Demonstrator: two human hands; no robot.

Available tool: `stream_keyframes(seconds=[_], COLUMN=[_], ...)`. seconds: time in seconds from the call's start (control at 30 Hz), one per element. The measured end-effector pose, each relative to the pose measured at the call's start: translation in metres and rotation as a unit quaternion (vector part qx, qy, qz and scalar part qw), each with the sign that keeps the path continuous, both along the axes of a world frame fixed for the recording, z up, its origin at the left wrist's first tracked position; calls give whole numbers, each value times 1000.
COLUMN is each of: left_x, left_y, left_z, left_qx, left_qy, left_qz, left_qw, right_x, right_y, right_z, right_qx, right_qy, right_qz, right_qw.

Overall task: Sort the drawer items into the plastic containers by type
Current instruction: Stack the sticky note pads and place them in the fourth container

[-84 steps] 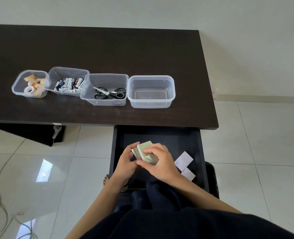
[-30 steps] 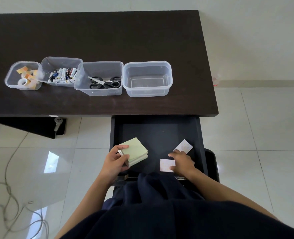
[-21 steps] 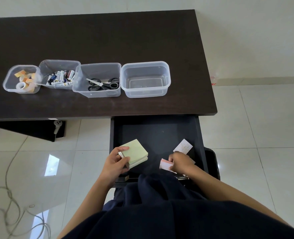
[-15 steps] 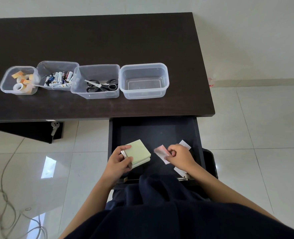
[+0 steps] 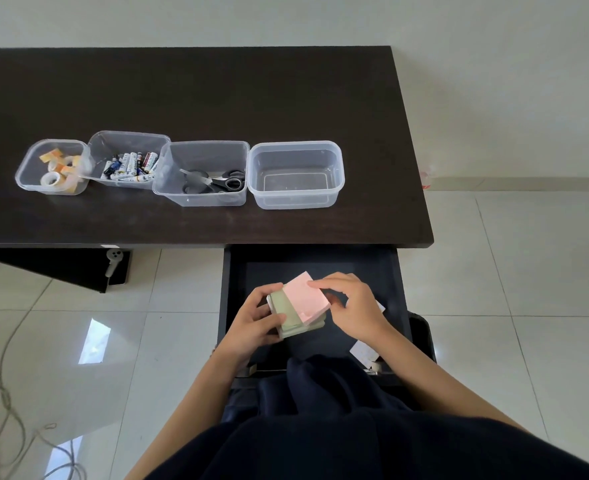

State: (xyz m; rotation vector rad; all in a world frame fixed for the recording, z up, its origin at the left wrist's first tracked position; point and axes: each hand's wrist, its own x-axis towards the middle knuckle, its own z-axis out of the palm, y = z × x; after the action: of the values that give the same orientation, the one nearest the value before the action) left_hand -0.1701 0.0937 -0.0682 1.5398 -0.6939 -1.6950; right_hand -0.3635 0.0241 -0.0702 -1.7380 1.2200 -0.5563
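- Since the frame half a second back, right hand (image 5: pixel 352 308) has brought the pink pad (image 5: pixel 307 297) over and now I see it laid on top of the green pad stack (image 5: pixel 291 318); both hands meet above the open drawer (image 5: pixel 395 271).
- Left hand (image 5: pixel 256 322) grips the green stack from its left side, fingers curled round the edge; the right pinches the pink pad at its far corner.
- Two white notes remain in the drawer: one near the front right (image 5: pixel 364 351), one mostly hidden behind the right hand.
- Four clear tubs sit in a row on the dark desk (image 5: pixel 217 91), touching or nearly so.
- Leftmost tub (image 5: pixel 21 168) holds tape rolls (image 5: pixel 59 168).
- Second tub (image 5: pixel 127 136) holds batteries (image 5: pixel 132 166).
- Third tub (image 5: pixel 205 202) holds scissors (image 5: pixel 215 181).
- Rightmost tub (image 5: pixel 296 202) holds nothing, and stands straight beyond the drawer, near the desk's front edge.
- Bare desk surface runs behind the tubs and to the right of them, up to the desk's right edge.
- Tiled floor (image 5: pixel 511 271) lies open to the right; loose cable (image 5: pixel 6 410) on the floor at lower left.
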Motion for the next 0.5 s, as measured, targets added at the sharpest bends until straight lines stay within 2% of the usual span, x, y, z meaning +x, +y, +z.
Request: stream_keyframes(seconds=[0.13, 0.33, 0.5], left_x=[5, 5, 2], left_y=[-1, -3, -4], left_z=[1, 4, 7], left_qx=[-7, -31, -45], left_qy=[34, 47, 39], left_qz=[1, -1, -1], left_qw=[999, 998, 998], right_x=[3, 11, 15], right_y=[1, 15, 20], right_z=[5, -8, -13], right_qx=[34, -73, -44], right_qy=[-17, -2, -8], right_qz=[-1, -19, -44], right_qw=[999, 997, 998])
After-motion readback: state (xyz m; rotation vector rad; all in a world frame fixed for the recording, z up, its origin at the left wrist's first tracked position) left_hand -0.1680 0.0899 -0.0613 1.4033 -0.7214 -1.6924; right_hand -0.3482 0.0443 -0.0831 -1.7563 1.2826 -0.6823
